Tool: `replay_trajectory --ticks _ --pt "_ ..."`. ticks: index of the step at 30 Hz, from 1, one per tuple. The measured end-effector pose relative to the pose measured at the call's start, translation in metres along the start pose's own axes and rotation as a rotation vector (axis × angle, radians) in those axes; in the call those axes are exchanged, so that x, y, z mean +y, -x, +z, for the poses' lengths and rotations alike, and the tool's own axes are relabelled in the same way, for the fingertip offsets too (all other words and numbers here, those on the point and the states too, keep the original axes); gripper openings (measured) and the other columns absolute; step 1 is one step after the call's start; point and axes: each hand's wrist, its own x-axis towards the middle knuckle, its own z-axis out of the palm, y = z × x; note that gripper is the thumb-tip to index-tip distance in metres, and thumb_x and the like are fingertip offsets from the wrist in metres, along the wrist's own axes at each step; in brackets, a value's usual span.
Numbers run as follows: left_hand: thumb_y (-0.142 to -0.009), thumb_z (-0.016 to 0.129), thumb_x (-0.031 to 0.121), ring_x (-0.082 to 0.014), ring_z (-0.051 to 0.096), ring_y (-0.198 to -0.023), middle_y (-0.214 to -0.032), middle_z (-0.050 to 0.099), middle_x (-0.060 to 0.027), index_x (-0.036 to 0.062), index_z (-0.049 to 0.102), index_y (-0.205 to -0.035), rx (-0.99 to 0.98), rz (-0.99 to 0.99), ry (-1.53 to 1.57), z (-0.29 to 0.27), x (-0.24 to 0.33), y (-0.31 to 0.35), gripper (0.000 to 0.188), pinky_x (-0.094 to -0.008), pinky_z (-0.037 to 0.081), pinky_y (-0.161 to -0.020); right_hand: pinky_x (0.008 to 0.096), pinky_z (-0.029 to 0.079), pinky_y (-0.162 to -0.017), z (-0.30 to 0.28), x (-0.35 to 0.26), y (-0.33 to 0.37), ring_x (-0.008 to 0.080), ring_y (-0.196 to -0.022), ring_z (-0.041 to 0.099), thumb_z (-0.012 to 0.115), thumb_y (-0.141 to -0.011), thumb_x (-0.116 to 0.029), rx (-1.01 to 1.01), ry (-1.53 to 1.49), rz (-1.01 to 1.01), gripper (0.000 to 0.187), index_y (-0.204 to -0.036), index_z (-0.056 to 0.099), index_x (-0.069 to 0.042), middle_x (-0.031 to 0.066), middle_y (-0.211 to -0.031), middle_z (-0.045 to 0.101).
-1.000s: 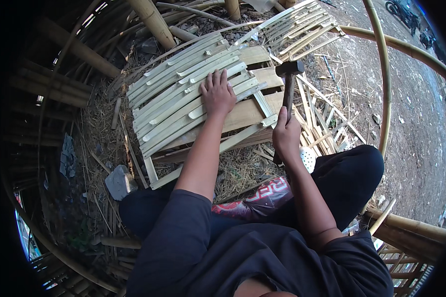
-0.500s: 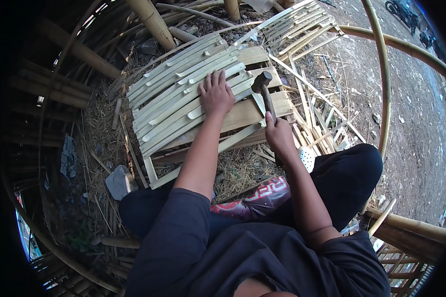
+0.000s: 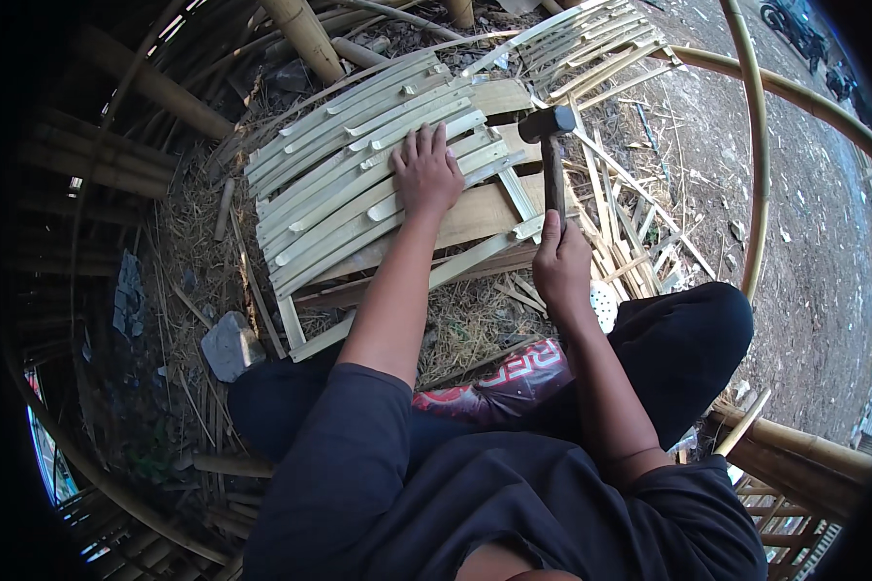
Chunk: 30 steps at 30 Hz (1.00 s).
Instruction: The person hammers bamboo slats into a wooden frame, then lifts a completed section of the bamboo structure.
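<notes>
Right hand grip wrapped round dark-headed hammer; bamboo-slat panel lies left of it, slats running near-left to far-right; left hand nearer, spread flat on top

1 Hammer, right hand: handle's lower end hidden by the grip.
1 slat panel, left of the grip: patch hidden under the left hand.
1 white dotted item, just below the grip: partly behind the right forearm; kind unclear from here.
1 wheeled vehicle, far beyond the grip: small, blurred.
</notes>
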Motion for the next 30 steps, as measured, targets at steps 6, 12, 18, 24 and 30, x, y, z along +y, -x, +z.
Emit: replay_trajectory --ticks 6,12,18,24,30 --pt "-0.102 0.044 0.029 -0.031 0.037 -0.149 -0.16 0.044 -0.0111 0.0156 0.044 -0.156 0.042 -0.001 -0.005 0.001 -0.002 -0.004 0.055 -0.0527 0.022 -0.122 0.0585 0.049 -0.071 0.018 0.008 -0.013 0.0528 -0.078 0.066 0.05 -0.107 -0.04 -0.14 0.26 0.012 0.054 -0.087 0.063 0.008 0.034 -0.078 0.066" --pt "-0.102 0.044 0.029 -0.0307 0.036 -0.15 -0.16 0.043 -0.0109 0.0159 0.044 -0.156 0.043 -0.003 -0.001 0.002 -0.005 0.001 0.056 -0.053 0.022 -0.122 0.0573 0.049 -0.073 0.009 -0.002 -0.006 0.053 -0.083 0.065 0.048 -0.108 -0.041 -0.138 0.07 0.089 0.055 -0.09 0.066 0.008 0.0333 -0.079 0.066" --pt "-0.102 0.044 0.029 -0.0302 0.037 -0.149 -0.16 0.044 -0.0102 0.016 0.044 -0.156 0.033 0.007 -0.014 0.001 -0.002 -0.002 0.055 -0.0531 0.022 -0.122 0.048 0.046 -0.064 0.024 0.035 -0.021 0.0344 -0.062 0.06 0.045 -0.11 -0.046 -0.136 0.138 0.109 0.063 -0.084 0.062 0.009 0.0222 -0.067 0.061" --pt "-0.102 0.045 0.028 -0.0301 0.037 -0.149 -0.159 0.044 -0.0099 0.0164 0.045 -0.155 0.033 0.008 -0.001 0.003 0.004 -0.004 0.055 -0.0526 0.023 -0.122 0.0402 0.04 -0.049 0.027 0.04 -0.026 0.0189 -0.048 0.052 0.045 -0.11 -0.049 -0.102 0.05 0.129 0.062 -0.079 0.058 0.003 0.0081 -0.058 0.052" --pt "-0.102 0.044 0.029 -0.0308 0.037 -0.149 -0.159 0.044 -0.0104 0.0164 0.045 -0.155 0.03 -0.01 -0.005 0.002 -0.006 0.001 0.054 -0.0531 0.023 -0.121 0.0282 0.025 -0.034 0.001 0.009 -0.023 0.0068 -0.037 0.033 0.043 -0.11 -0.051 -0.125 -0.463 0.382 0.051 -0.08 0.05 -0.01 -0.0048 -0.053 0.038"
